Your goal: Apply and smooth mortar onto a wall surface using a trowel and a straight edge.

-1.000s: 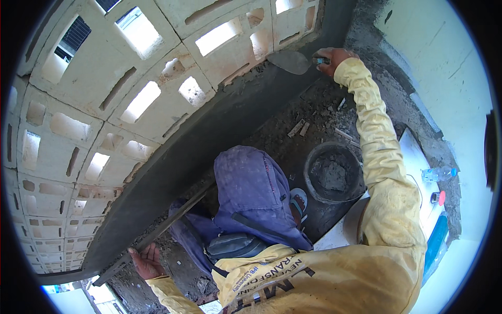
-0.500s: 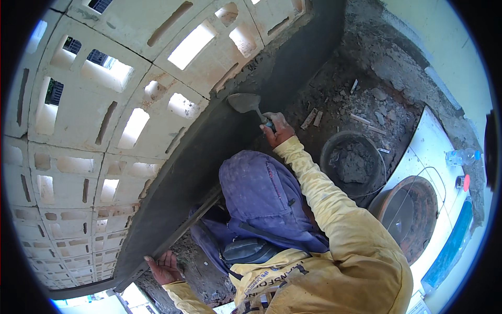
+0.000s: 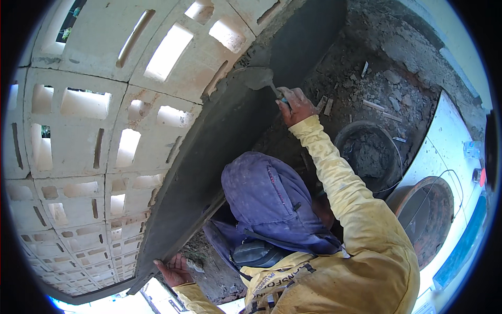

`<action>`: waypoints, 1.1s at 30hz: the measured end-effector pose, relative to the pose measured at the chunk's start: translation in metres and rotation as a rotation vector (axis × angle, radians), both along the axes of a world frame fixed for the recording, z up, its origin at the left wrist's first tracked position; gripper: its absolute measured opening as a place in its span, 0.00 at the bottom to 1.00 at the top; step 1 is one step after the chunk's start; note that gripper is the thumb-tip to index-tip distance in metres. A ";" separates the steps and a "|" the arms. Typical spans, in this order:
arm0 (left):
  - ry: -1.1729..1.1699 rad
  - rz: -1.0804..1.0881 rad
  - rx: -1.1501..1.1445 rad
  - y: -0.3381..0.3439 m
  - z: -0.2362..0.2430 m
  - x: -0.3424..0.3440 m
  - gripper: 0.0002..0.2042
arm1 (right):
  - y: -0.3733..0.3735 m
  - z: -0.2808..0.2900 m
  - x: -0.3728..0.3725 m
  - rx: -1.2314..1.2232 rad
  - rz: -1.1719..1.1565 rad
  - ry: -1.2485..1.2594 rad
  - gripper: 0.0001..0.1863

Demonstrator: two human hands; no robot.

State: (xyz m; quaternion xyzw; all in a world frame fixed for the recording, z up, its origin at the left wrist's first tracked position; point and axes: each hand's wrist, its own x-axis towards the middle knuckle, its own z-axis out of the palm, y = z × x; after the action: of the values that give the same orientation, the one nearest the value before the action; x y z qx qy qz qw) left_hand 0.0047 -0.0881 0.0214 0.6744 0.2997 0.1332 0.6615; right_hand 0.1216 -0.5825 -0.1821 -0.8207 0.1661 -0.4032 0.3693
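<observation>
My right hand [image 3: 299,106] grips a trowel [image 3: 257,78] by its handle. The blade lies flat against wet grey mortar [image 3: 212,123] along the upper edge of the band below the pierced blocks. At the lower left, my left hand [image 3: 175,270] is at the lower end of a long narrow batten [image 3: 191,230], thumb and fingers against its edge. The batten runs along the bottom of the mortar band, and my bent knee in purple trousers [image 3: 266,193] hides its far end.
A wall of cream ventilation blocks [image 3: 78,131] rises on the left. Right of my arm stand a dark bucket of mortar [image 3: 366,157] and a round basin [image 3: 431,214] on white tiles [image 3: 444,136]. Rubble and brick pieces [image 3: 374,105] lie on the dirt; a plastic bottle [image 3: 473,149] is at the far right.
The trowel and my right hand have moved up and slightly right along the mortar edge. My view has shifted, so the wall and bucket sit differently. My left hand stays at the batten.
</observation>
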 end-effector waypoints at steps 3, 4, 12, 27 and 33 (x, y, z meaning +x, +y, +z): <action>-0.014 -0.025 0.013 0.005 -0.002 0.003 0.25 | -0.018 -0.007 0.002 0.016 -0.040 -0.009 0.15; -0.013 -0.029 0.018 0.004 0.000 0.003 0.25 | -0.023 -0.007 0.002 0.002 -0.044 0.004 0.15; -0.016 -0.044 0.032 -0.003 0.005 0.001 0.25 | -0.051 -0.011 -0.007 0.020 -0.103 0.087 0.15; -0.028 -0.081 0.068 -0.012 0.009 0.005 0.25 | -0.023 -0.024 0.028 0.318 0.019 -0.164 0.18; -0.019 -0.050 0.063 -0.009 0.008 0.002 0.29 | -0.038 -0.058 0.014 0.285 -0.145 -0.024 0.19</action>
State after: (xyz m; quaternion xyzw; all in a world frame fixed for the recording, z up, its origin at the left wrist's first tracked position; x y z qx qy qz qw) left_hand 0.0070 -0.0969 0.0290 0.7009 0.2722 0.1322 0.6459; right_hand 0.1355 -0.6209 -0.2406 -0.7411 0.2760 -0.4107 0.4538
